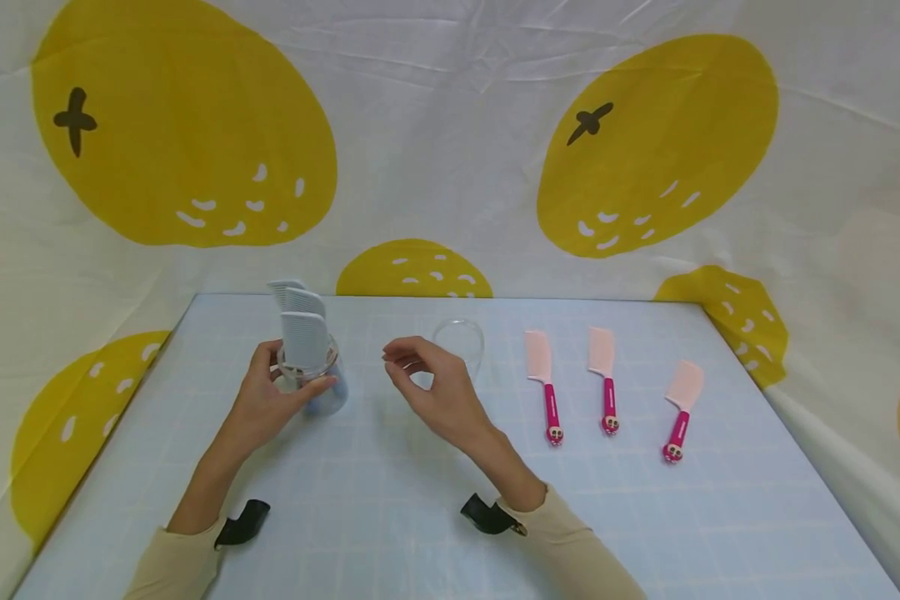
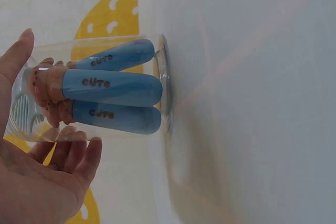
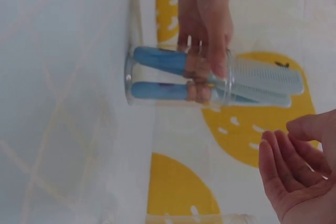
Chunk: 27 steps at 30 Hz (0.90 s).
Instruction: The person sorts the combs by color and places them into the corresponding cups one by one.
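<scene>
Near the left of the table, my left hand (image 1: 264,404) grips a clear glass cup (image 2: 164,56) around its upper part, thumb on one side and fingers on the other. Several combs (image 1: 305,340) stand in it with pale blue teeth upward; their blue handles (image 2: 113,86), marked "CUTE", reach down toward the base. Brown figures sit between handle and teeth. The cup's base appears on the table. My right hand (image 1: 446,396) hovers to the right of the cup with loosely bent fingers and holds nothing. Behind it stands a second clear glass cup (image 1: 482,340), partly hidden by the hand.
To the right lie three pink combs (image 1: 538,357) with magenta handles and small character ends, spaced apart. The light blue checked table (image 1: 390,533) meets a white cloth (image 1: 435,125) with yellow fruit prints at the back and sides.
</scene>
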Available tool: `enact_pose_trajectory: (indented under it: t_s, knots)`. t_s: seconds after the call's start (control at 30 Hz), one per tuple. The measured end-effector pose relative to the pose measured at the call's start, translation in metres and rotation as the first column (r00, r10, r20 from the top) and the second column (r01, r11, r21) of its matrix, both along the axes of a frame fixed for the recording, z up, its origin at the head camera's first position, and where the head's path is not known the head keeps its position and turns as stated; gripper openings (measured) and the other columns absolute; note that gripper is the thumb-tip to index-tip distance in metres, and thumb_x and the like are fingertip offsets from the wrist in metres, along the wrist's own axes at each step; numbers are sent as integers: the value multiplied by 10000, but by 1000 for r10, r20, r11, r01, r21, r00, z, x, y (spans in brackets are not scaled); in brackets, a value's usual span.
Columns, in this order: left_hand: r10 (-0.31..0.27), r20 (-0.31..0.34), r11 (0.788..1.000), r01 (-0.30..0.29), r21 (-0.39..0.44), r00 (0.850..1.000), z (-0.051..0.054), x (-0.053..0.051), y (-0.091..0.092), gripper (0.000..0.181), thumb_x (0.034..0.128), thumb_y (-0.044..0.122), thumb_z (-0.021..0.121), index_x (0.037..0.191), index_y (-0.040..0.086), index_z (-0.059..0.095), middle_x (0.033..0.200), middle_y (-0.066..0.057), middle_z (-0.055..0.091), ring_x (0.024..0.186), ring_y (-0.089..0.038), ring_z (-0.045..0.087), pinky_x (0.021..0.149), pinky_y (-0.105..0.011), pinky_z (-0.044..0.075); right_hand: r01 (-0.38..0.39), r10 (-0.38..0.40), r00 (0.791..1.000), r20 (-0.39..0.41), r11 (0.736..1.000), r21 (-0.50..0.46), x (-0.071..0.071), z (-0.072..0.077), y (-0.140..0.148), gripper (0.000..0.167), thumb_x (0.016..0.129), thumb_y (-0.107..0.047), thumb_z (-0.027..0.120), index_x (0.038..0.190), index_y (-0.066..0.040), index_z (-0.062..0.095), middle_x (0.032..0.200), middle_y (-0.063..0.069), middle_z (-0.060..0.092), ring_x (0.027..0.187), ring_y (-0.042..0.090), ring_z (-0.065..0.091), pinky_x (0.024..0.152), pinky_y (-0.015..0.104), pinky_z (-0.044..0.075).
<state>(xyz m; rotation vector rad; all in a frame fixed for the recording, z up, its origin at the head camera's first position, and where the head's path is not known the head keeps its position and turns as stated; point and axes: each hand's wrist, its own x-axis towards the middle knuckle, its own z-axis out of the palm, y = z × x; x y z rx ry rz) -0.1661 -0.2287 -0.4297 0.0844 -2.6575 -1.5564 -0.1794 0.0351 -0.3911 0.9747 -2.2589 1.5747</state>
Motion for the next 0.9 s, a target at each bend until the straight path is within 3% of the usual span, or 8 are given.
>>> enact_pose_trajectory:
  t_s: [0.53,0.77,0.9]
  knots:
    - [-16,-13,999,15,-40,1000,4,4,2,1079,882,459,807,1600,6,140,1582,-274,280,1448,-479,300,1149,-686,277,44,-44,999,-14,999,1,3,-11,33,194,969,-34,699,1163,-24,685,1087,58,726,956,145,676,873,295,591]
    - [-23,-119,998,17,-53,993,6,12,-2,1028,890,392,818,1590,-10,183,1536,-263,337,1386,-454,360,1135,-676,299,73,-73,997,-1,997,25,4,-13,44,206,965,-51,712,1169,-37,689,1092,36,729,967,139,676,880,305,592]
    - [-5,-126,994,-10,-113,992,10,20,1,1035,899,415,801,1591,-21,167,1534,-282,321,1367,-469,360,1105,-688,324,104,-104,995,2,994,41,7,-16,53,214,961,-52,719,1173,-40,691,1095,7,731,969,134,681,874,303,594]
